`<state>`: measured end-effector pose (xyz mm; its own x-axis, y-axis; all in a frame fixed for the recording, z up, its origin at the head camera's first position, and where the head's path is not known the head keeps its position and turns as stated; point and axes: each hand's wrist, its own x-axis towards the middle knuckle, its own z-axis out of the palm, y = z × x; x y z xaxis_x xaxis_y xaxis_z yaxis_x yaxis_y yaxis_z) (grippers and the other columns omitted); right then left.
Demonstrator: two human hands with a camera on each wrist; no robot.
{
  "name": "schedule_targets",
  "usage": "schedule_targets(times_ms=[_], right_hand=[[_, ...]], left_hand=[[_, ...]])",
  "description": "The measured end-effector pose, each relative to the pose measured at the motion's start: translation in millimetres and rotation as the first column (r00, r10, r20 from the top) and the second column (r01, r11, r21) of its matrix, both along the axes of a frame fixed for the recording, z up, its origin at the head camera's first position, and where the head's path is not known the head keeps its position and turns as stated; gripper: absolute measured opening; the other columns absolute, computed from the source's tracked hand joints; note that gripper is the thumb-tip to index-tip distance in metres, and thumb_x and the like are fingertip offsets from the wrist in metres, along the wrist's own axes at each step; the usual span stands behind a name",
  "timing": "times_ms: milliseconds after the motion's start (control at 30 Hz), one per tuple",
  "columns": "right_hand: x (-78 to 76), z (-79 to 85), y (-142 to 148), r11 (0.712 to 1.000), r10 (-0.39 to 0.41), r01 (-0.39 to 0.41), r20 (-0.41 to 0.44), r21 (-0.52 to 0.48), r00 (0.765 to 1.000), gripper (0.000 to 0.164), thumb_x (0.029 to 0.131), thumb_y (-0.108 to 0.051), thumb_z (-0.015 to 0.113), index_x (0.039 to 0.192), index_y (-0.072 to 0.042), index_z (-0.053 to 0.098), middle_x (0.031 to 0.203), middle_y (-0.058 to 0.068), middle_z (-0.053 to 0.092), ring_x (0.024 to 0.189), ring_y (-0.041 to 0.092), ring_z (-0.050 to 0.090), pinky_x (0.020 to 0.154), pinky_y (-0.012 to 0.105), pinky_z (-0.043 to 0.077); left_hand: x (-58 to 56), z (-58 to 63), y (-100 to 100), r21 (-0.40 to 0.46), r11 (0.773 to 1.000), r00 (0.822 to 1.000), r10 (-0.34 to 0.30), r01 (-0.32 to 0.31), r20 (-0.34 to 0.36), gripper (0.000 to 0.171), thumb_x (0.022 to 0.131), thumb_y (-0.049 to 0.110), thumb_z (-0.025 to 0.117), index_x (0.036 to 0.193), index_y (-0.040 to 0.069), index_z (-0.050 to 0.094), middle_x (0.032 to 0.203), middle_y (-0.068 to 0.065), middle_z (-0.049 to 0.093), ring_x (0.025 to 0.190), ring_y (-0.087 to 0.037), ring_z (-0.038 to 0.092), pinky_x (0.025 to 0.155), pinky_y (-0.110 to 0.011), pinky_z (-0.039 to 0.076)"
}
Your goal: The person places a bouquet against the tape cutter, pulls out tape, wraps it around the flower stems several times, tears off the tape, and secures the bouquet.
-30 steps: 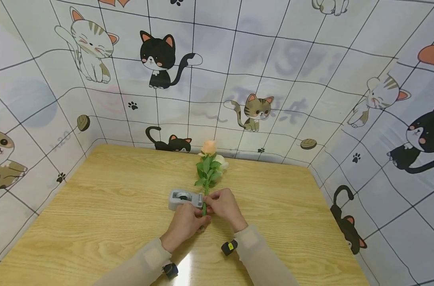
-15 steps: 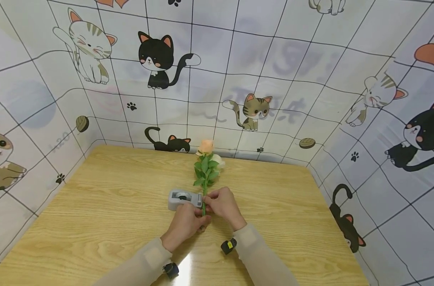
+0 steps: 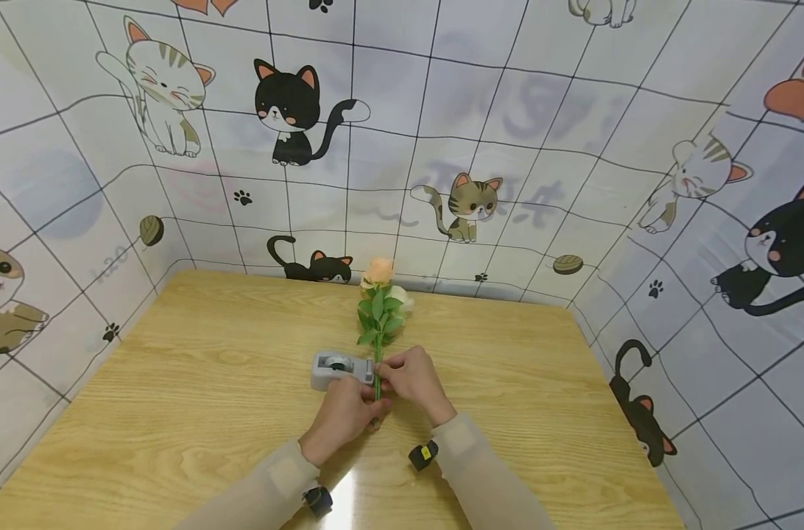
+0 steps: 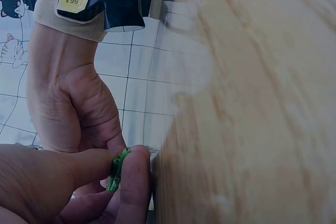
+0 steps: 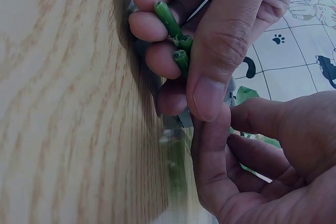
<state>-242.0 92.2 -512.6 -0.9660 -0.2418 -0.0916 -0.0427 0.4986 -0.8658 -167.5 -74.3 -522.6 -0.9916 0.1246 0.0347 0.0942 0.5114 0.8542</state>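
A small bunch of roses lies upright in the head view, with a peach rose (image 3: 378, 272) at the top, a white rose (image 3: 402, 297) behind it and green leaves (image 3: 375, 315) below. My left hand (image 3: 341, 414) grips the green stems (image 3: 378, 387) low down; in the right wrist view three cut stem ends (image 5: 181, 55) poke out between its thumb and fingers. Higher up the stems, my right hand (image 3: 415, 378) pinches at them with thumb and forefinger; whether tape lies there is hidden. Touching or just left of the stems stands a grey tape dispenser (image 3: 319, 377), partly covered by my left hand.
The wooden table (image 3: 210, 383) spreads around both hands. Behind and at both sides rises a white cat-patterned wall covering (image 3: 389, 96). A black wrist camera (image 3: 423, 455) sits at the right cuff, another wrist camera (image 3: 318, 501) at the left.
The rose heads have shifted slightly to the left, and the view has drifted a little. Both hands keep the same grip on the stems, and the tape dispenser stays put.
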Motion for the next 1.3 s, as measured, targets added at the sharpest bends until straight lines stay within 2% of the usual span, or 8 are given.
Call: schedule_targets(times_ms=[300,600,833,1000,1033,1167,1233,1300], right_hand=[[3.5,3.2,-3,1.0,-0.019,0.019,-0.015,0.017,1.0,0.015,0.108,-0.013,0.084,0.106,-0.001,0.093,0.087,0.014,0.089,0.066,0.01,0.078,0.067,0.021,0.061],[5.4,-7.2,-4,0.997,-0.051,0.051,0.002,0.055,0.999,0.017,0.107,-0.013,0.083,0.1,-0.001,0.093,0.078,0.012,0.086,0.065,0.008,0.072,0.062,0.019,0.051],[4.3,-3.0,3,0.999,-0.034,0.033,0.021,0.015,0.999,0.018,0.11,-0.016,0.083,0.11,-0.001,0.093,0.089,0.014,0.089,0.071,0.011,0.082,0.073,0.025,0.066],[9.8,3.1,10,0.995,-0.065,0.07,0.069,-0.067,0.995,0.02,0.111,-0.017,0.081,0.113,-0.001,0.092,0.094,0.014,0.09,0.074,0.013,0.084,0.084,0.033,0.072],[11.1,4.5,11,0.993,-0.075,0.081,0.077,-0.089,0.994,0.02,0.111,-0.017,0.081,0.112,-0.001,0.092,0.093,0.015,0.089,0.074,0.013,0.083,0.085,0.033,0.071],[13.8,8.7,16,0.978,-0.082,0.103,0.114,-0.184,0.99,0.023,0.112,-0.018,0.08,0.112,0.002,0.091,0.091,0.015,0.088,0.075,0.01,0.081,0.084,0.024,0.066],[14.5,9.9,19,0.965,-0.066,0.098,0.136,-0.243,0.988,0.023,0.113,-0.016,0.079,0.115,0.005,0.09,0.096,0.017,0.089,0.076,0.007,0.079,0.081,0.021,0.065],[15.4,10.8,21,0.952,-0.043,0.087,0.151,-0.294,0.988,0.024,0.113,-0.014,0.078,0.12,0.007,0.088,0.103,0.019,0.09,0.078,0.005,0.079,0.08,0.019,0.066]], left_hand=[[2.1,1.5,2,0.016,1.0,1.0,-0.005,0.004,0.025,0.031,0.103,0.013,0.089,0.074,0.009,0.084,0.061,0.0,0.077,0.052,-0.007,0.07,0.047,-0.016,0.033],[1.8,-3.0,0,0.024,0.999,0.999,-0.027,0.026,0.027,0.036,0.104,0.013,0.088,0.069,0.008,0.079,0.057,0.003,0.073,0.049,-0.001,0.057,0.047,-0.015,0.034],[2.5,2.0,1,0.029,0.999,0.998,-0.028,0.027,0.049,0.033,0.105,0.016,0.088,0.074,0.007,0.081,0.062,-0.001,0.076,0.052,-0.006,0.062,0.049,-0.017,0.036],[3.8,5.3,0,0.061,0.997,0.997,-0.046,0.043,0.055,0.032,0.108,0.019,0.086,0.079,0.007,0.08,0.068,-0.006,0.08,0.057,-0.007,0.067,0.051,-0.018,0.041],[3.9,5.4,1,0.085,0.995,0.997,-0.056,0.051,0.059,0.031,0.108,0.019,0.086,0.082,0.006,0.08,0.071,-0.007,0.082,0.058,-0.008,0.069,0.052,-0.018,0.046],[3.7,5.1,0,0.223,0.97,0.988,-0.116,0.092,0.1,0.025,0.112,0.018,0.081,0.095,0.0,0.083,0.082,-0.012,0.085,0.068,-0.012,0.077,0.061,-0.021,0.062],[3.5,4.8,-1,0.323,0.94,0.977,-0.162,0.111,0.137,0.024,0.115,0.016,0.077,0.107,-0.005,0.084,0.09,-0.015,0.087,0.077,-0.014,0.081,0.07,-0.025,0.07],[3.6,5.9,-1,0.397,0.91,0.966,-0.199,0.118,0.168,0.025,0.116,0.015,0.074,0.114,-0.009,0.083,0.096,-0.017,0.087,0.083,-0.012,0.081,0.076,-0.026,0.071]])
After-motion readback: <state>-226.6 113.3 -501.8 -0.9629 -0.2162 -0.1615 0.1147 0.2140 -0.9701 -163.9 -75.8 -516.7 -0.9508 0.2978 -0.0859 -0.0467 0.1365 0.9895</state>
